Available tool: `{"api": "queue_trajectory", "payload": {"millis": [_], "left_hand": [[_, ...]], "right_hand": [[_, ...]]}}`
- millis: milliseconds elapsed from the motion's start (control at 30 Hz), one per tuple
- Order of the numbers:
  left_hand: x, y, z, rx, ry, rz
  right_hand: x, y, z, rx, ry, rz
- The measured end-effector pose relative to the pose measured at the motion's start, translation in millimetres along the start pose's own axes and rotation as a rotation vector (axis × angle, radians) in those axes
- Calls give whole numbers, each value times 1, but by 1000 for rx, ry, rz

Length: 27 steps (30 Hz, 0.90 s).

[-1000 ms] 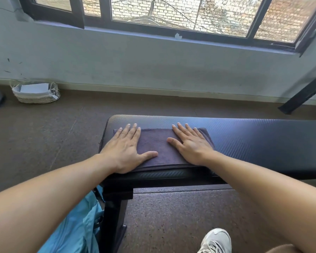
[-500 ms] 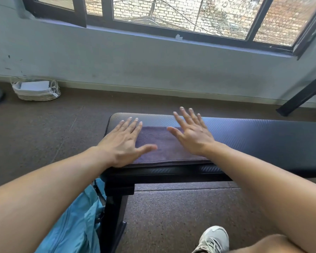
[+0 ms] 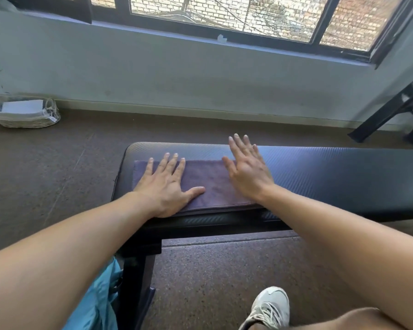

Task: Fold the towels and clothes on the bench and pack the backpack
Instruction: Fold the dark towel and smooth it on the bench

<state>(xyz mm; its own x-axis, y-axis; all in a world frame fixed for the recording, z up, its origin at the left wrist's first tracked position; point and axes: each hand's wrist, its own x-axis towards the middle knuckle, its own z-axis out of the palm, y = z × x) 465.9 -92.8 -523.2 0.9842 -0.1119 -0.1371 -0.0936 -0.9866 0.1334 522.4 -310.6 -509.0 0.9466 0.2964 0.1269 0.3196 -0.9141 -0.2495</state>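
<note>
the black padded desk [image 3: 332, 177] runs across in front of you, with the folded dark towel [image 3: 208, 182] lying flat at its left end. your left hand [image 3: 167, 186] presses flat on the towel, grip wide, fingers spread; your right hand [image 3: 247, 170] hovers tilted over the towel's right edge, fingers straight, holding nothing. a blue bag [image 3: 98, 303] sits by the desk leg

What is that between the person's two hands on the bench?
A folded dark purple towel, seen in the head view. The left hand rests flat on it; the right hand is over its other end.

Bright daylight from the window [image 3: 224, 17]; wide-angle edge distortion.
</note>
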Motion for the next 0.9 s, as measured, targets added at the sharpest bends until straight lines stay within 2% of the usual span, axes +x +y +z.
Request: {"api": "queue_trajectory", "payload": {"millis": [67, 133, 300, 367, 567, 900], "left_hand": [[-3, 3, -2, 3, -30, 3], [-4, 4, -2, -6, -35, 13], [4, 25, -11, -23, 159, 100], [8, 35, -8, 0, 188, 145], [8, 24, 10, 48, 35, 138], [-16, -8, 5, 8, 24, -27]], "right_hand": [[-5, 6, 6, -95, -193, 36], [-7, 4, 13, -136, -277, 42], [-6, -6, 14, -142, -287, 10], [-7, -5, 15, -157, -292, 6], [-6, 0, 16, -132, -276, 10], [-8, 7, 14, -149, -266, 22]]}}
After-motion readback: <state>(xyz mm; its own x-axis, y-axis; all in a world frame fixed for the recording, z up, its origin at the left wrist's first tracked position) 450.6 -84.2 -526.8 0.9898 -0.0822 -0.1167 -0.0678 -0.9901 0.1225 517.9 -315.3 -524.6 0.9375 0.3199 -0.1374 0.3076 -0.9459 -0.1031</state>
